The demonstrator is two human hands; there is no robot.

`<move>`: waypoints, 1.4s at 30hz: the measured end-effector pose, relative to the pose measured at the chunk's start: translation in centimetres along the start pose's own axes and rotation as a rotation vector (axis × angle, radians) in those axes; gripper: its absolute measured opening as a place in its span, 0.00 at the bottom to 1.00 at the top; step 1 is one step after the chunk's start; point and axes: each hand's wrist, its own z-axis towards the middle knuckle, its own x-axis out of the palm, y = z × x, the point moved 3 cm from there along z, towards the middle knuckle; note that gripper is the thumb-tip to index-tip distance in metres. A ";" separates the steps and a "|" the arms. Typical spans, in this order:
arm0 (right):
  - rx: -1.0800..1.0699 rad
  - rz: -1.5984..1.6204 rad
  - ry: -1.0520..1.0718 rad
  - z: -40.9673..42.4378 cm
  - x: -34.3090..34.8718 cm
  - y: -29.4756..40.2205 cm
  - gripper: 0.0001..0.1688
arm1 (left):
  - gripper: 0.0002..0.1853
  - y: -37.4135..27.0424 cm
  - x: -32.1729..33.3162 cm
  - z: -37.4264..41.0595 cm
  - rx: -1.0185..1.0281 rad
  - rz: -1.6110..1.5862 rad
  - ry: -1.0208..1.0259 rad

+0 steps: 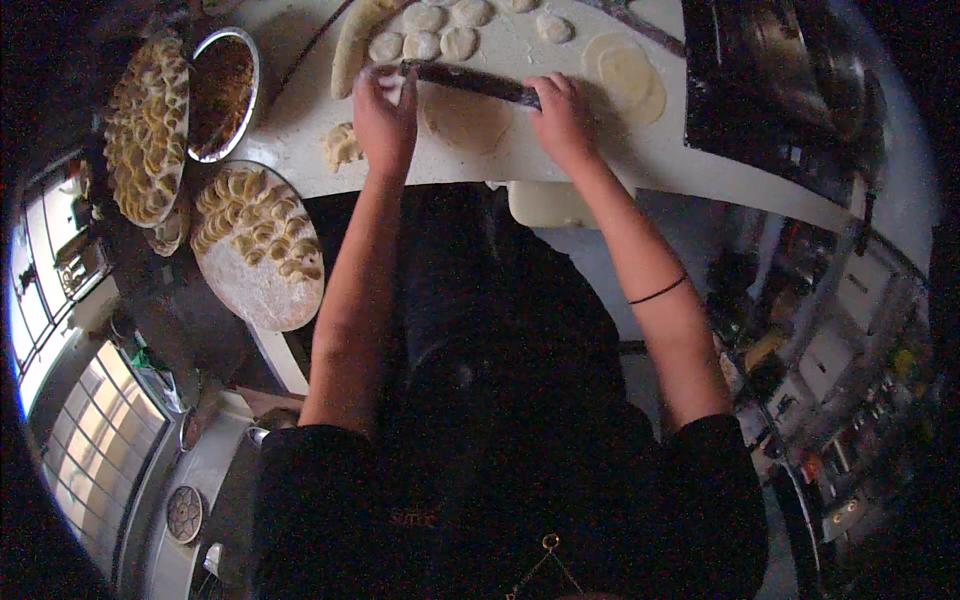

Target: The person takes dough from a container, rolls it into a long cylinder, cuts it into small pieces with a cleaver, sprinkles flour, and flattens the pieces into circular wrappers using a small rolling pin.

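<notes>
A dark rolling pin [472, 81] lies slanted across a thin round sheet of dough [466, 124] on the white counter. My right hand [561, 112] grips the pin's right end. At its other end is my left hand [385, 116], thumb and fingers around the tip. Beside the left wrist sits a rough lump of dough [343, 146]. A thick dough log [351, 49] lies just beyond that hand. Several small floured dough rounds [421, 43] are grouped behind the pin. Overlapping flattened wrappers [626, 79] rest to the right of my right hand.
On the left stands a metal bowl of brownish filling [221, 97]. Near it are a round tray crowded with dumplings [146, 135] and a floured tray [259, 292] partly covered with dumplings. A dark glossy appliance [772, 82] borders the counter on the right.
</notes>
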 end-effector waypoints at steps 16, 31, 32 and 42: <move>0.368 0.251 -0.446 -11.1 -10.4 -3.4 0.24 | 0.13 -6.3 4.7 -4.4 -0.018 -0.353 0.567; 0.585 0.247 -0.656 -16.5 -13.8 -6.0 0.27 | 0.14 -11.5 14.1 -1.0 0.234 -0.271 0.337; 0.585 0.215 -0.634 -17.0 -13.6 -6.1 0.26 | 0.14 -10.7 13.0 -0.7 0.302 -0.124 0.275; 0.456 0.320 -0.460 -11.9 -10.3 -2.5 0.22 | 0.36 0.3 6.4 -0.3 0.675 0.294 0.397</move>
